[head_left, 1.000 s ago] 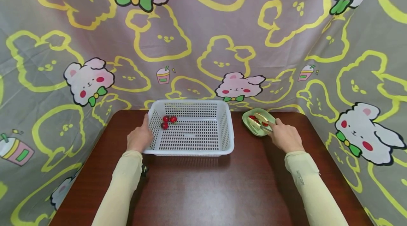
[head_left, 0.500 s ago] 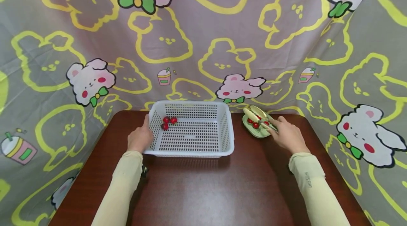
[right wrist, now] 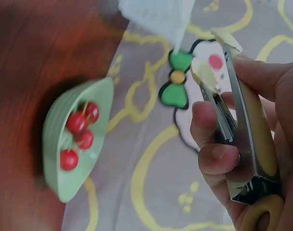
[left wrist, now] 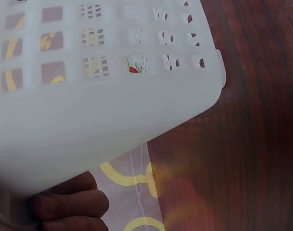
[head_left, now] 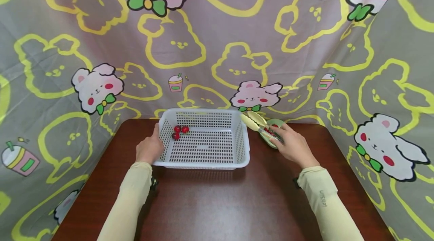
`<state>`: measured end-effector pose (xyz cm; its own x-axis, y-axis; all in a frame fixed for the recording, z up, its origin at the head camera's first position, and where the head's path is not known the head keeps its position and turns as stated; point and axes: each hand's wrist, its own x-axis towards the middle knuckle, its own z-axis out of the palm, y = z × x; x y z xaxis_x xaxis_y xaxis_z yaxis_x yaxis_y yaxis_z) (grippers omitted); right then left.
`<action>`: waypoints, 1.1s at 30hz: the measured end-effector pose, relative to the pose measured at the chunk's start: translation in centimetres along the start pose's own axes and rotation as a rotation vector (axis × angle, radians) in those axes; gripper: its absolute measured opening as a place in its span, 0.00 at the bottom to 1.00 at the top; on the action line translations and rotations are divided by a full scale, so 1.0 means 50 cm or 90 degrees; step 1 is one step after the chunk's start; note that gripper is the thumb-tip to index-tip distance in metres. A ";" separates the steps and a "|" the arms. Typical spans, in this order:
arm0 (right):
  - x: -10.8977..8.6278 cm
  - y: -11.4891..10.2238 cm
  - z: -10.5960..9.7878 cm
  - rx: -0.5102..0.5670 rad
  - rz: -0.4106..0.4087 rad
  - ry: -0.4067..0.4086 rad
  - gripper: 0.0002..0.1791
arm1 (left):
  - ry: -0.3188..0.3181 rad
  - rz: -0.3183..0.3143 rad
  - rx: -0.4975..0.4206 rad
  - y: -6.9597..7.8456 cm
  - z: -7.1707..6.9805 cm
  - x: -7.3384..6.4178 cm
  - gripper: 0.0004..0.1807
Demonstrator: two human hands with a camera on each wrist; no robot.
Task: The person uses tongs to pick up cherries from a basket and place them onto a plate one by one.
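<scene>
My left hand (head_left: 149, 148) grips the left side of a white perforated basket (head_left: 203, 165), its fingers curled below the rim in the left wrist view. Inside, near the left wall, three red cherries (head_left: 185, 129) lie together. With my right hand (head_left: 296, 146) I hold metal tongs (right wrist: 250, 125) with cream tips. The tongs' spread tips reach the basket's right rim in the head view; no cherry shows between them. Beside the basket stands a small green bowl (right wrist: 54, 139), partly hidden by the tongs in the head view, with several stemmed cherries (right wrist: 76, 123) in it.
A dark brown wooden table (head_left: 210, 203) carries everything. Patterned fabric (head_left: 203, 45) with cartoon bears hangs close behind the table and along both sides. The basket's raised walls stand between the bowl and the cherries in the basket.
The tongs have risen out of the green bowl and moved left to the basket's right rim, my right hand travelling with them. My left hand and the basket have stayed in place.
</scene>
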<state>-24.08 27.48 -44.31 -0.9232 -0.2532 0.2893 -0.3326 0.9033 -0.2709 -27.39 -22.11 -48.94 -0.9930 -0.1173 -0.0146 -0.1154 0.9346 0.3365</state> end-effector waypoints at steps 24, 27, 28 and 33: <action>0.073 -0.182 0.051 -0.012 -0.091 -0.080 0.30 | -0.010 0.005 0.021 0.004 -0.006 -0.004 0.41; 0.087 -0.201 0.049 -0.022 -0.102 -0.094 0.30 | -0.004 0.004 0.027 0.003 -0.003 -0.004 0.42; 0.092 -0.207 0.048 -0.028 -0.108 -0.096 0.30 | -0.001 0.004 0.027 0.004 -0.003 -0.004 0.42; 0.120 -0.233 0.052 -0.072 -0.130 -0.103 0.29 | 0.008 0.003 0.034 0.008 0.001 -0.002 0.42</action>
<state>-26.24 14.53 -41.81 -0.8609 -0.4780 0.1741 -0.5000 0.8583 -0.1155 -27.34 -21.72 -48.86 -0.9933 -0.1160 -0.0011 -0.1115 0.9519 0.2852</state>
